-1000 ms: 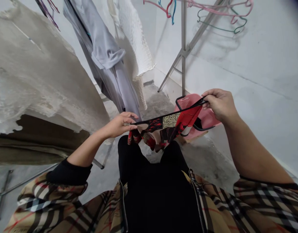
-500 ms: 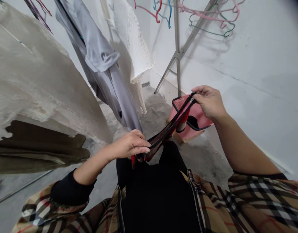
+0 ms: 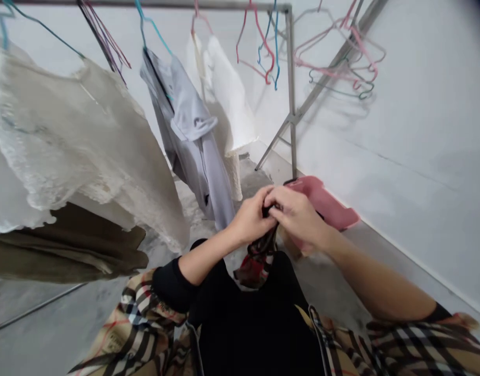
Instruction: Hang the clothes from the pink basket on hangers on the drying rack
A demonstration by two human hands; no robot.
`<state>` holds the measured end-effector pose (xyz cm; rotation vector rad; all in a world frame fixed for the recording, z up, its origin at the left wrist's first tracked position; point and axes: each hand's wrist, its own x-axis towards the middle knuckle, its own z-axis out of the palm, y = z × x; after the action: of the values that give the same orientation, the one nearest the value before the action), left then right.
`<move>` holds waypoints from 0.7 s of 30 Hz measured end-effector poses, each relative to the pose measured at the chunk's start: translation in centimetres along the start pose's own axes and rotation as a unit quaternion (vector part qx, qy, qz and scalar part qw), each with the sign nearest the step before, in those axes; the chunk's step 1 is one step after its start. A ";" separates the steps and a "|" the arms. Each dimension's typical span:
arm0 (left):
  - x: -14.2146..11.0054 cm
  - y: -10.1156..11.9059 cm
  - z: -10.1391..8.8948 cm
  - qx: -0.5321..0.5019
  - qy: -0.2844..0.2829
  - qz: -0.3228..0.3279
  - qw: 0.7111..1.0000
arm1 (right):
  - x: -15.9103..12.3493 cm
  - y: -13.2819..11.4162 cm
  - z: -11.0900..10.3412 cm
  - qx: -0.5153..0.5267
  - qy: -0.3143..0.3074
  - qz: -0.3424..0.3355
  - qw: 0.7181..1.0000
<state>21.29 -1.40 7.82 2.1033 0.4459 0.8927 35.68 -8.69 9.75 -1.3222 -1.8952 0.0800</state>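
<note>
Pale wall [image 3: 420,130] backs the scene. Left of the hands hang a cream lace garment [image 3: 107,125] and a grey garment [image 3: 193,122]. Left hand [image 3: 253,216] and right hand [image 3: 292,209], touching, fingers curled closed, pinch the bunched top of the red-and-black cloth [image 3: 258,266]; its length droops below them, lower end leaning left. Right hand and forearm partly cover the pink basket [image 3: 326,201] beyond.
</note>
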 end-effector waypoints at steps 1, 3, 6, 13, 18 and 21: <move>0.3 0.1 -0.1 0.016 -0.014 0.000 1.000 | -0.2 0.0 0.1 -0.027 -0.007 -0.018 0.999; 0.6 0.3 -0.7 0.060 -0.052 -0.019 0.997 | -0.6 0.2 0.2 -0.066 -0.013 -0.032 0.997; 0.7 0.6 -1.8 0.142 -0.095 -0.044 0.984 | -1.1 0.5 0.6 -0.077 -0.006 -0.037 0.996; 0.7 1.5 -2.9 0.096 -0.003 -0.077 0.992 | -1.5 2.0 3.7 0.024 0.026 0.044 0.998; 1.1 1.3 -4.7 0.059 0.048 -0.090 0.993 | -0.5 5.2 3.0 0.042 -0.044 0.114 0.992; 1.0 0.8 -6.1 0.046 0.004 -0.131 0.990 | 1.4 6.1 -0.4 0.026 0.013 0.138 0.990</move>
<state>17.61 1.92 11.52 2.0649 0.7608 0.7396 40.35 -5.00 7.93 -1.5345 -1.6667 0.2494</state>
